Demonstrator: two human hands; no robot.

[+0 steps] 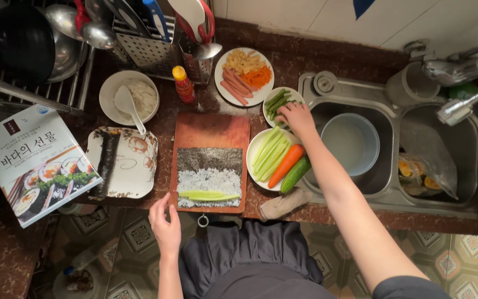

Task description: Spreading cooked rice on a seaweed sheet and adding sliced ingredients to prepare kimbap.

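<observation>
The right hand reaches far out, fingers bent down on the green vegetable strips in the small white bowl; a real hold cannot be told. The left hand hangs open and empty just below the brown wooden board with its dark seaweed sheet and rice. Far left lies a white and blue flat packet.

A small white plate of green vegetable stalks is reached by the right hand, fingers resting on them. The left hand is held half open at the near edge of a wooden cutting board, where a dark seaweed sheet is spread with white rice and pale cucumber strips.
</observation>
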